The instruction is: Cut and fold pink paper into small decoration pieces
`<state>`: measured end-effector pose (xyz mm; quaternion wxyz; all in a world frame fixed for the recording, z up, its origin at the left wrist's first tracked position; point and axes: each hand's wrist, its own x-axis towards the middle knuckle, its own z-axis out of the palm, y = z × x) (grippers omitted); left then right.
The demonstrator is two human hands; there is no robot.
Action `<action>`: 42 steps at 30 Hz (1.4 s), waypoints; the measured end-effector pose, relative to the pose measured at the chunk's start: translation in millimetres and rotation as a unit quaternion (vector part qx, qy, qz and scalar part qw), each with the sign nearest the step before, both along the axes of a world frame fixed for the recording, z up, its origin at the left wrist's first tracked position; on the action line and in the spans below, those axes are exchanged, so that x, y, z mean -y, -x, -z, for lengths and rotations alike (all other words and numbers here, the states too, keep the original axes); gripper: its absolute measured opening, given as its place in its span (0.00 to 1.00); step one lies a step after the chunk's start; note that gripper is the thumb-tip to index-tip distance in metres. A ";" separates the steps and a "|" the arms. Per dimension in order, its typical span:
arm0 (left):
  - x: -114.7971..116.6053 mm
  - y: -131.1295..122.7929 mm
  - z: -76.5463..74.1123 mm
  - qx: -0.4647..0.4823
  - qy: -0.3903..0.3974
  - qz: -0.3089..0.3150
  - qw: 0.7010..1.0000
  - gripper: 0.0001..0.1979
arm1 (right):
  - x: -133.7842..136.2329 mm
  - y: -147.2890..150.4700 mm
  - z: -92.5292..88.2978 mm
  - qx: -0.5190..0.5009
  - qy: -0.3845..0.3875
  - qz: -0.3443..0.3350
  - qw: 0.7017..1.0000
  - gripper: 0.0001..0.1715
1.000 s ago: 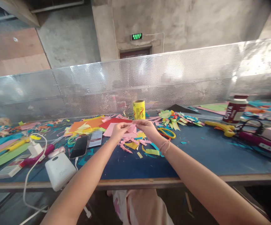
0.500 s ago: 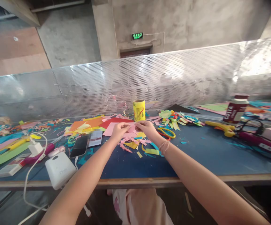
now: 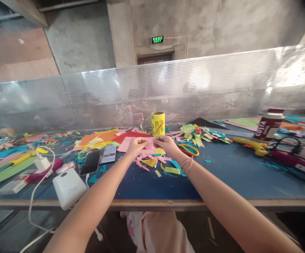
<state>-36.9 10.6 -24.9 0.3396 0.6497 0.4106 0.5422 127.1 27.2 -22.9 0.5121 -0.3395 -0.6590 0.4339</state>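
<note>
A small piece of pink paper is pinched between my two hands above the middle of the table. My left hand grips its left side with thumb and fingertips together. On the other side my right hand holds the paper in a similar pinch. A larger pink sheet lies partly behind my left hand. Below both hands are pink paper scraps and yellow strips. Scissors with yellow handles rest right of my right hand, their blades partly hidden.
Behind my hands stands a yellow tape roll. Two phones and a white power bank with cables lie to the left. At right are a Costa bottle, a yellow glue gun and a purple tool. A perforated metal panel borders the back.
The whole view has shifted slightly, so things appear a little further right. Both hands keep their pinch on the pink paper, with barely any movement.
</note>
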 end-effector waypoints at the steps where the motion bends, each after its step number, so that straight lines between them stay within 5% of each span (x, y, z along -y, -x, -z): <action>1: 0.8 -0.3 -0.7 -0.004 0.000 0.007 1.000 0.09 | 0.8 0.2 -0.2 0.006 0.000 -0.007 1.000 0.15; 17: 4.5 -2.2 -4.7 0.034 0.045 0.013 0.998 0.12 | 5.5 -2.7 -5.8 0.095 -0.087 0.072 0.989 0.10; 25: 5.8 0.2 -7.7 0.089 0.076 -0.015 0.993 0.08 | 11.7 -7.7 -8.4 0.206 -0.354 0.028 0.912 0.20; 30: 4.6 -0.1 -7.1 0.085 0.080 -0.022 0.993 0.08 | 11.9 -6.7 -7.0 0.223 -0.343 0.036 0.912 0.12; 42: 6.8 -0.2 -7.9 0.074 0.062 -0.021 0.995 0.12 | 15.9 -3.9 -6.8 0.230 -0.336 0.028 0.913 0.14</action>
